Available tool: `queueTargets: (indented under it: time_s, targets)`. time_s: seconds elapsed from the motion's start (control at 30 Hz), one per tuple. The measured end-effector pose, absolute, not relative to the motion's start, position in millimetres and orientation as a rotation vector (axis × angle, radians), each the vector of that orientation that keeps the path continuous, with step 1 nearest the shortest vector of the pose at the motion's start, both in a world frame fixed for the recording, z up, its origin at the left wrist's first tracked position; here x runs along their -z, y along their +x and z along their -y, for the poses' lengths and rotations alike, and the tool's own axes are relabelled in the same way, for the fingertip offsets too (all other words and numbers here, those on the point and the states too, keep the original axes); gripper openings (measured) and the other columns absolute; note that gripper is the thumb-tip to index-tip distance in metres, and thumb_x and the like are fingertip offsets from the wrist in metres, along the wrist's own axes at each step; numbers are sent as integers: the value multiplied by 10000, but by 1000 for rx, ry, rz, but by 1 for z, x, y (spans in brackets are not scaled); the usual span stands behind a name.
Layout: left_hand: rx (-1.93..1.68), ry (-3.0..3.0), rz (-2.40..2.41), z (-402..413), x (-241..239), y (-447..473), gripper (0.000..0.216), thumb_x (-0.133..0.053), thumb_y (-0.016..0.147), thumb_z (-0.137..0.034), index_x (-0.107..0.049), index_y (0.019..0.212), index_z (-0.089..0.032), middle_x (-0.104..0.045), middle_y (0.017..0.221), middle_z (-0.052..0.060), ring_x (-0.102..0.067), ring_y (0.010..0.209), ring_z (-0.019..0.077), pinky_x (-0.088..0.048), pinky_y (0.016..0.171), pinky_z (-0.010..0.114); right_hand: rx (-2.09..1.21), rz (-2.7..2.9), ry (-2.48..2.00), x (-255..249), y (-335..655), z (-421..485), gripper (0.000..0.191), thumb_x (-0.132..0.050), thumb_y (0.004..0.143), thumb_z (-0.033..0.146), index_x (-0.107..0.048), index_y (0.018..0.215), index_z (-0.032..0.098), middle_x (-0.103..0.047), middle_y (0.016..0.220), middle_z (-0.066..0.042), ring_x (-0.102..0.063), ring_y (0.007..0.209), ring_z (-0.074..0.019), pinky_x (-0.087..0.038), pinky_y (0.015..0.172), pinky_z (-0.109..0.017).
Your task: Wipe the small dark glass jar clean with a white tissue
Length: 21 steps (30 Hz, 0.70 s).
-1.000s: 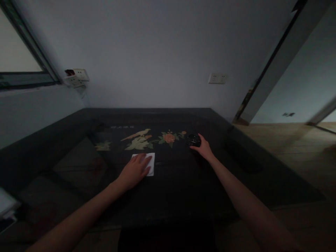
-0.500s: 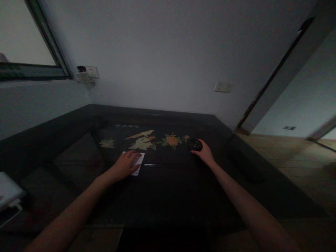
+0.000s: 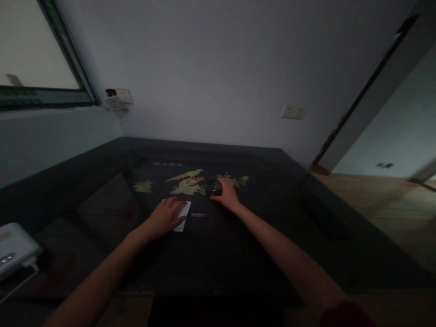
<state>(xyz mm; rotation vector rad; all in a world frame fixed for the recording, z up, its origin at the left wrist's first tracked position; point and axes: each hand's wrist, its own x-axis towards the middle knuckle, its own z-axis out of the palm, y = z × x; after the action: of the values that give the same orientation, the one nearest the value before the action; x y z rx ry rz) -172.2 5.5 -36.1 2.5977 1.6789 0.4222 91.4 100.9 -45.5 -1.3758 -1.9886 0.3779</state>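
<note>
My left hand (image 3: 168, 217) lies on a white piece of paper (image 3: 184, 211), its fingers spread over the left part and the thumb near the lower edge. To the right, my right hand (image 3: 227, 194) curls its thumb and fingers around a small, dark, glossy round object (image 3: 214, 187). What kind of object this is cannot be made out in the dim light. It is over the painted flower and bird pattern (image 3: 186, 185) of the dark tabletop (image 3: 211, 254), a short way beyond and right of the paper.
A white device with a cable (image 3: 17, 249) sits at the left edge of the table. Wall sockets (image 3: 292, 112) are on the wall behind, with more sockets (image 3: 119, 98) in the left corner by the window (image 3: 41, 50). Wooden floor (image 3: 368, 200) shows at right.
My right hand has moved left with the dark round object, from right of the painted flowers to over them. My left hand stays on the paper. The view has shifted slightly.
</note>
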Motion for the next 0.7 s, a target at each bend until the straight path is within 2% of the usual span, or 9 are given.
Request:
queueTargets:
  time_s: [0.2,0.3,0.43,0.57,0.7]
  targets:
    - [-463,2660,-1672,-2,39,-161,440,-469,874,-418,-520,1271,-233,-520,1244,126,-495,1119,280,-381,979,464,-460,2046,-1341,41,28,-96,808,-799,609,311,-431,1322,216,-564,1232,-135,-474,1165,-307,-381,945,-461]
    - [-443,2678,-1670,-1,42,-157,451,-452,886,-426,-491,1303,-257,-506,1263,127,-490,1126,283,-368,985,483,-491,2038,-1343,40,14,-97,841,-786,614,279,-394,1354,191,-526,1285,-163,-443,1211,-319,-365,965,-480]
    - [-450,2690,-1664,-2,43,-156,477,-438,888,-459,-475,1323,-268,-502,1272,126,-486,1132,291,-365,986,488,-522,2037,-1312,39,18,-95,918,-772,615,234,-314,1410,208,-462,1370,-147,-419,1266,-287,-345,1013,-442]
    - [-459,2664,-1676,-4,43,-158,471,-464,878,-448,-500,1305,-252,-516,1258,126,-488,1134,289,-371,991,477,-542,2043,-1309,37,30,-88,799,-716,680,185,-358,1394,199,-536,1315,-125,-503,1204,-258,-385,995,-393]
    - [-455,2654,-1672,-4,42,-157,453,-474,877,-427,-513,1290,-245,-513,1271,125,-478,1160,290,-379,994,472,-535,2030,-1346,34,30,-84,655,-670,732,157,-442,1346,131,-606,1229,-159,-546,1163,-274,-400,981,-388]
